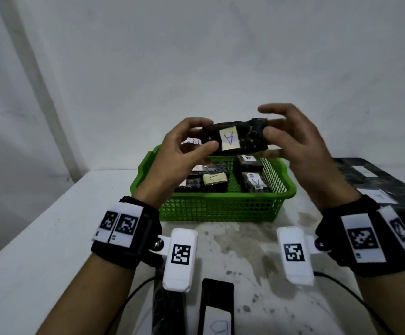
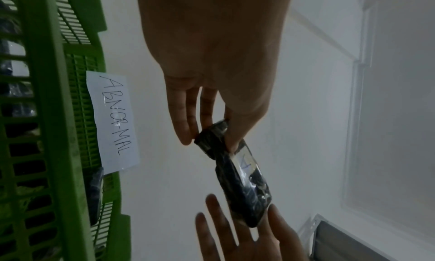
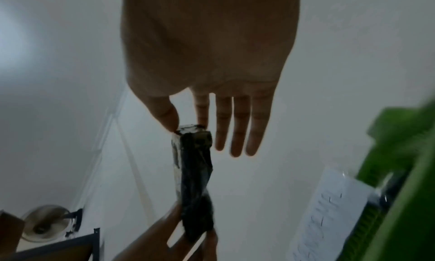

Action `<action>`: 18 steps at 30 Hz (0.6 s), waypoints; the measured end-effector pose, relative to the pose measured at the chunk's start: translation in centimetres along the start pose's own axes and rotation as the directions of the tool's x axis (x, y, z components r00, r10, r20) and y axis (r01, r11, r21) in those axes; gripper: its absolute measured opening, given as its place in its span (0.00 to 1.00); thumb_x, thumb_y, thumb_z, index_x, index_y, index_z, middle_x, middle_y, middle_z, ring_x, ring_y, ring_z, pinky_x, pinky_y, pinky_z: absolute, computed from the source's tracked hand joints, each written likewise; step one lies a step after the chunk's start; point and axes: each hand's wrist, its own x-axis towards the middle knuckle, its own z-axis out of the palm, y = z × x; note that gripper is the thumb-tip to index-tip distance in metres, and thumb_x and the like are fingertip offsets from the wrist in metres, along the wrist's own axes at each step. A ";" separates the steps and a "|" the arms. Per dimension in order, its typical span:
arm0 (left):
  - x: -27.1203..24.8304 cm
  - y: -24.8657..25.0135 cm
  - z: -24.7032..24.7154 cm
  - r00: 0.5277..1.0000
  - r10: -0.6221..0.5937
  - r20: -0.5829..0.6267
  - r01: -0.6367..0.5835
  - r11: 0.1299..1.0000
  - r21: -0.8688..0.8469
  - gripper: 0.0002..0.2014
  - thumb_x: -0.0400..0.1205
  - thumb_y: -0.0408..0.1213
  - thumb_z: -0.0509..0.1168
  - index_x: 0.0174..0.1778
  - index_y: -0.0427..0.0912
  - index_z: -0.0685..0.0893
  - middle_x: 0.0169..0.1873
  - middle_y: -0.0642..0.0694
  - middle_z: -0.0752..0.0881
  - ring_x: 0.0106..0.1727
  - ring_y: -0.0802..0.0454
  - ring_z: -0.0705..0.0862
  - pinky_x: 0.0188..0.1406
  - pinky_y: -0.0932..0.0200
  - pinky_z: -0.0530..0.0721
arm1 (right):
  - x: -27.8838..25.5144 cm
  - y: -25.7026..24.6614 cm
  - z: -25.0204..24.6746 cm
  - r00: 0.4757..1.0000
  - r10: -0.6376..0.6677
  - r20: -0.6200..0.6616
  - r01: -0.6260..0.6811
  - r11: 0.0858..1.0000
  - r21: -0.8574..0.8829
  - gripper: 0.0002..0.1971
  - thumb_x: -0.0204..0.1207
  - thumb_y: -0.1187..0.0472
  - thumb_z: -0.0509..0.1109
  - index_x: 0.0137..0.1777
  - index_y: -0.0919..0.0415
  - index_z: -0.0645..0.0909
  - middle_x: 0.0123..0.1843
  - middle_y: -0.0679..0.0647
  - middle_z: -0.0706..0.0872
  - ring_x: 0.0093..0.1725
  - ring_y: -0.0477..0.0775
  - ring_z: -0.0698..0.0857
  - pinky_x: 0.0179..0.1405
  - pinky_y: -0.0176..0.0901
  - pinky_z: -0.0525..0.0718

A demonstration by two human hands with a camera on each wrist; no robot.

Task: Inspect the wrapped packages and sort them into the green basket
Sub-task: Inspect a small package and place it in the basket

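Note:
A black wrapped package with a white label marked "A" is held in the air above the green basket. My left hand pinches its left end between thumb and fingers. My right hand pinches its right end with thumb and index finger while the other fingers stay straight. The left wrist view shows the package edge-on below my left hand. In the right wrist view the package hangs from my right hand. Several wrapped packages lie inside the basket.
A paper sign reading "ABNORMAL" is stuck to the basket's far side. More black packages lie on the table at the right, and another one sits at the near edge. Cables run across the stained white table.

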 end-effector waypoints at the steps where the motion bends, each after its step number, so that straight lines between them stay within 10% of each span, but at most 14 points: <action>1: 0.0 0.0 -0.1 1.000 0.005 0.017 -0.005 1.000 0.006 0.14 0.83 0.34 0.72 0.64 0.46 0.82 0.57 0.44 0.86 0.54 0.44 0.92 0.54 0.46 0.91 | -0.1 0.0 -0.4 0.999 -0.051 0.018 0.052 0.996 -0.069 0.19 0.79 0.52 0.72 0.70 0.45 0.79 0.61 0.50 0.89 0.56 0.55 0.91 0.54 0.56 0.92; 12: 0.1 -0.3 0.5 0.993 0.067 0.102 -0.084 0.981 0.176 0.06 0.81 0.43 0.72 0.52 0.52 0.83 0.50 0.41 0.88 0.43 0.53 0.86 0.36 0.56 0.82 | 0.1 1.0 0.1 0.998 -0.040 0.058 0.052 0.970 -0.236 0.06 0.78 0.60 0.79 0.49 0.52 0.85 0.43 0.47 0.88 0.43 0.46 0.90 0.42 0.45 0.91; 18: 0.2 -0.5 -0.7 0.996 -0.061 0.071 0.048 0.984 0.172 0.03 0.84 0.41 0.71 0.51 0.48 0.87 0.42 0.47 0.92 0.45 0.53 0.92 0.38 0.57 0.86 | -0.2 0.8 0.5 0.974 -0.087 0.211 0.184 0.843 -0.505 0.35 0.66 0.49 0.86 0.73 0.44 0.76 0.66 0.43 0.82 0.62 0.44 0.82 0.59 0.28 0.77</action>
